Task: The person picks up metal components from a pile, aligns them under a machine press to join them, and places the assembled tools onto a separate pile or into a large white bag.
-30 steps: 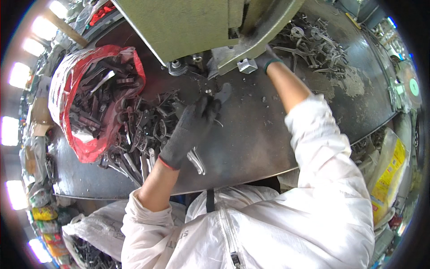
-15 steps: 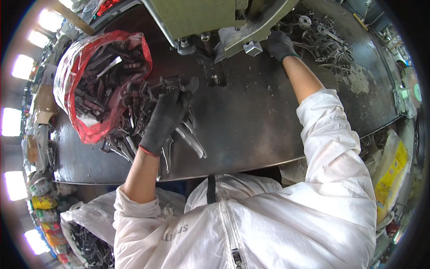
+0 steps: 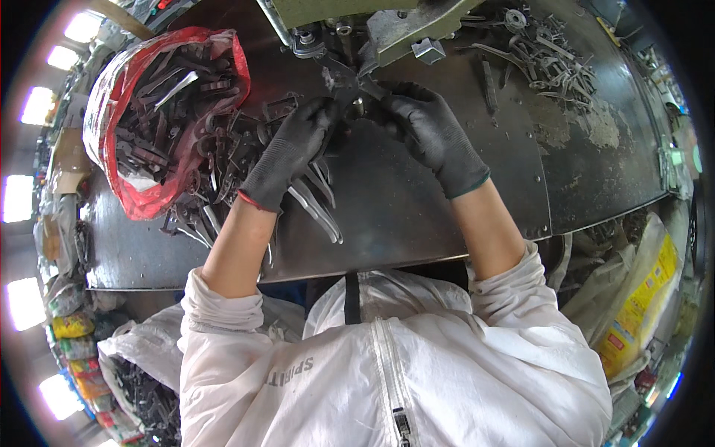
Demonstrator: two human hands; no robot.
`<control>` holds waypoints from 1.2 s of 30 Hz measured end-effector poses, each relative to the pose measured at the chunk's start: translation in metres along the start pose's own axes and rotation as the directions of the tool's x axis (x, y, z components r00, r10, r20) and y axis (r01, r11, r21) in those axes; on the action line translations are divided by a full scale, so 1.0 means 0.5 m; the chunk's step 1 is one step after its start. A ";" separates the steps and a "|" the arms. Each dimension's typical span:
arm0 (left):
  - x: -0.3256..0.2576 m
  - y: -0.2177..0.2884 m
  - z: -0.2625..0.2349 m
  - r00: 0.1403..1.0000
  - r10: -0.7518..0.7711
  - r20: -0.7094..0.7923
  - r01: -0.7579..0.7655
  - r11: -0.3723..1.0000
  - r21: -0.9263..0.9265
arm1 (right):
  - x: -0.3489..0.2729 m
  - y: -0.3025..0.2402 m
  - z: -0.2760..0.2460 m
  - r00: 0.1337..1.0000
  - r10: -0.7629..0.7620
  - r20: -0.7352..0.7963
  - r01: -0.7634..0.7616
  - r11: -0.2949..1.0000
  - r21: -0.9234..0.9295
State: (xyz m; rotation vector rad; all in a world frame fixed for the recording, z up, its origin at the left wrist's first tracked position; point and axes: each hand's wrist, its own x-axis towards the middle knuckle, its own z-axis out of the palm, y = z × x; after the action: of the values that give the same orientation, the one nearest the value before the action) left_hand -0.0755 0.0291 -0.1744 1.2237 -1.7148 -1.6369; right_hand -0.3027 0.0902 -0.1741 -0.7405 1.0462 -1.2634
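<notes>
Both hands wear dark grey knitted gloves and meet under the head of a green machine (image 3: 350,10). My left hand (image 3: 298,149) is closed on a dark flat metal part (image 3: 341,79), its broad end below the machine's bolted fittings. From the right, my right hand (image 3: 432,130) pinches a grey metal piece (image 3: 372,88) that reaches to the same spot. A small upright pin (image 3: 359,106) shows between the hands on the dark metal table (image 3: 417,216). Fingers hide where the two pieces meet. Curved metal handles (image 3: 316,212) lie beside my left wrist.
Left, a clear bag with a red rim (image 3: 242,71) holds many dark metal parts, with more spilled beside it. A heap of grey metal levers and rings (image 3: 547,59) lies at the far right. A bracket with a square block (image 3: 428,51) juts from the machine.
My right hand has come from behind the machine's right side to the middle, now with a metal piece. My left hand has lifted its part away from the pile, forward and right.
</notes>
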 end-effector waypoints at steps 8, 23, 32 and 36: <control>0.067 -0.073 -0.041 0.995 0.083 0.047 -0.092 0.967 0.240 | 0.029 0.042 0.036 0.995 -0.098 -0.014 0.091 0.961 -0.262; 0.137 -0.008 -0.521 0.758 0.554 -0.343 0.228 0.267 0.936 | 0.042 0.053 0.023 0.998 0.007 -0.059 -0.012 0.996 -0.093; 0.225 -0.094 -0.703 0.868 0.355 -0.346 0.369 0.004 0.929 | 0.011 0.009 0.045 0.998 0.062 -0.026 -0.065 0.992 -0.104; 0.198 -0.047 -0.667 0.911 0.303 -0.279 0.336 -0.157 0.929 | 0.017 0.047 0.025 0.992 0.106 -0.062 -0.111 0.991 -0.073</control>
State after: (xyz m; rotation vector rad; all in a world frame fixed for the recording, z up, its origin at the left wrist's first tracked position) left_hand 0.1577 -0.2300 -0.1610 1.9300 -2.5754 0.6560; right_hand -0.2823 0.0850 -0.1924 -0.6988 1.1724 -1.1628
